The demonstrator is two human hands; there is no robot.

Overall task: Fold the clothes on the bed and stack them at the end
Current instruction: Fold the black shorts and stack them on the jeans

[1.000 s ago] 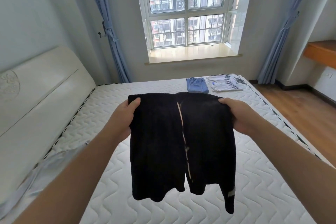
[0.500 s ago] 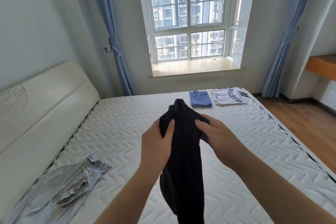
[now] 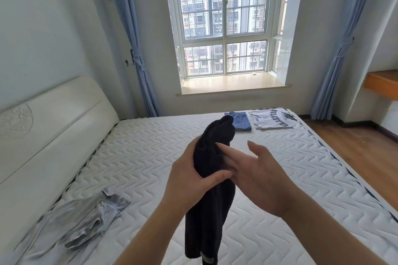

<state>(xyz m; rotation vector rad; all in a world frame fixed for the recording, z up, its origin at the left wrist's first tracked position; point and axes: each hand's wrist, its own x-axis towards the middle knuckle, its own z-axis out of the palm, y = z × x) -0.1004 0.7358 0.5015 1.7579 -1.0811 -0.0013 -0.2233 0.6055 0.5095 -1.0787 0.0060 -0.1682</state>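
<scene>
My left hand (image 3: pixel 189 176) grips a pair of black trousers (image 3: pixel 212 180) near the waist, thumb curled across the front of the cloth and fingers wrapped behind it. The trousers are doubled lengthwise and hang straight down in front of me, above the mattress (image 3: pixel 150 157), with the waistband bunched up over my knuckles. My right hand (image 3: pixel 256 170) is spread flat, fingers straight and the thumb lifted; its fingertips lie against the right side of the black cloth, just above my left thumb, and it has hold of nothing.

Down to my left, a crumpled pale grey garment (image 3: pixel 86 219) lies on the mattress close to the white headboard (image 3: pixel 49 135). Further off, at the far right corner of the bed, a folded pair of blue denim shorts (image 3: pixel 241 121) lies just beside a folded white T-shirt with dark lettering (image 3: pixel 272 118), both flat. Beyond them are the window (image 3: pixel 225 19) and blue curtains (image 3: pixel 131 34) tied back on each side.
</scene>
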